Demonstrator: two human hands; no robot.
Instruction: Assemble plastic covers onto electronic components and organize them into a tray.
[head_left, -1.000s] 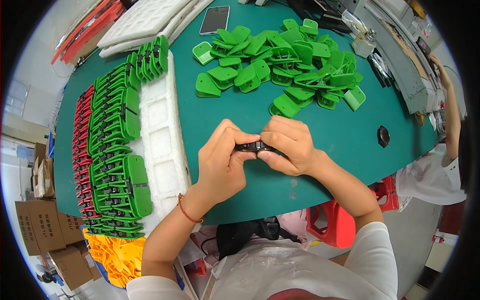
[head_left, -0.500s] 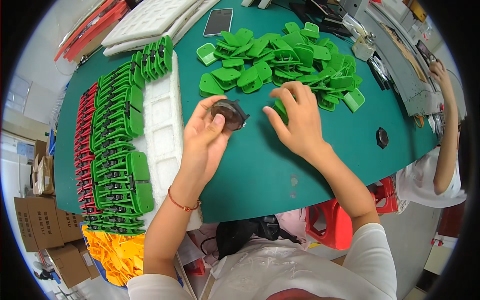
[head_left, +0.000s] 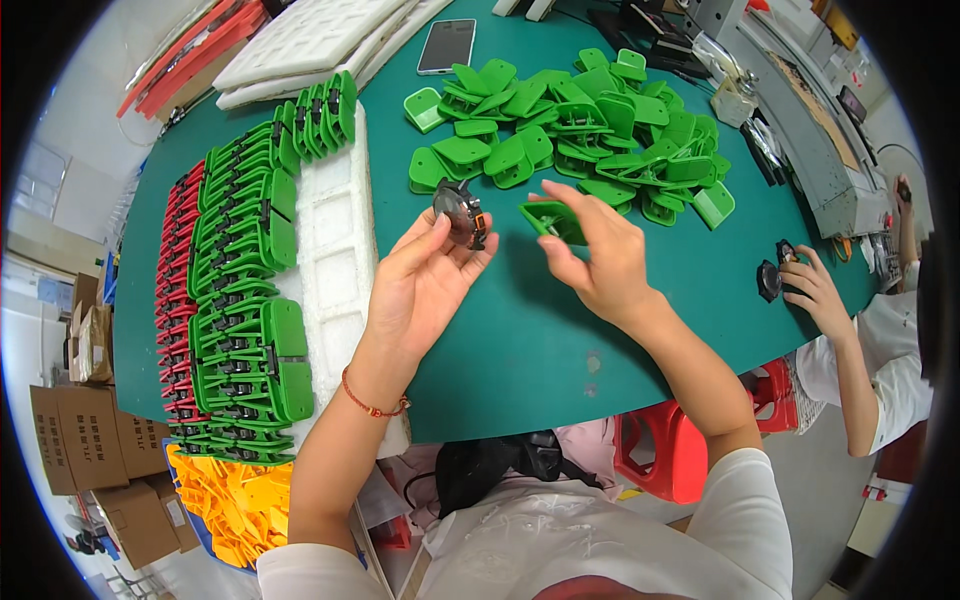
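My left hand grips a round black watch case, thumb on its face and the side with small orange marks toward the right. Between the thumb and fingers of my right hand is a green plastic clip, held just right of the watch case and apart from it. Beyond both hands lies a heap of similar green clips. To the left, a white foam tray carries rows of green clips with black watch parts clamped in them, beside a row of red clips.
A phone lies at the back near stacked white foam trays. Yellow clips fill a blue bin at lower left. On the right a co-worker's hand holds a dark round piece beside another watch case.
My right hand has lifted a green clip from the near side of the heap. My left hand has turned the watch case. The co-worker's hand has come down to the table's right edge.
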